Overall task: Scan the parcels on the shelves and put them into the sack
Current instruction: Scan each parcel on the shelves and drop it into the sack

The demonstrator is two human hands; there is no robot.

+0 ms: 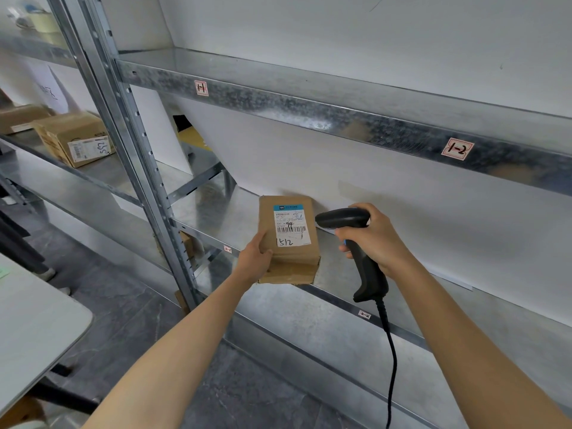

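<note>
Parcel of brown cardboard, flat and oblong, its near end creased and crumpled where tape crosses it. It carries a white shipping label with a blue strip on top, a barcode and the handwritten marks "94" and "1512". It is held face up over the front part of the grey galvanised metal shelf; whether its underside rests on the metal cannot be told. The left hand pinches the parcel at its near left corner, thumb lying on the top face along the left edge, the fingers hidden beneath. Just to the right of the parcel, close but apart, is the head of a black pistol-shaped barcode scanner, its window turned toward the label. The right hand is wrapped round the scanner's handle, fingers curled at the front, and a black coiled cable hangs from the butt. Above runs a second metal shelf with red-bordered tags reading "1-1" and "1-2" on its front lip. A perforated metal upright divides the bays. In the bay to the left stands another brown cardboard box marked "5921". A white table shows at the lower left.
</note>
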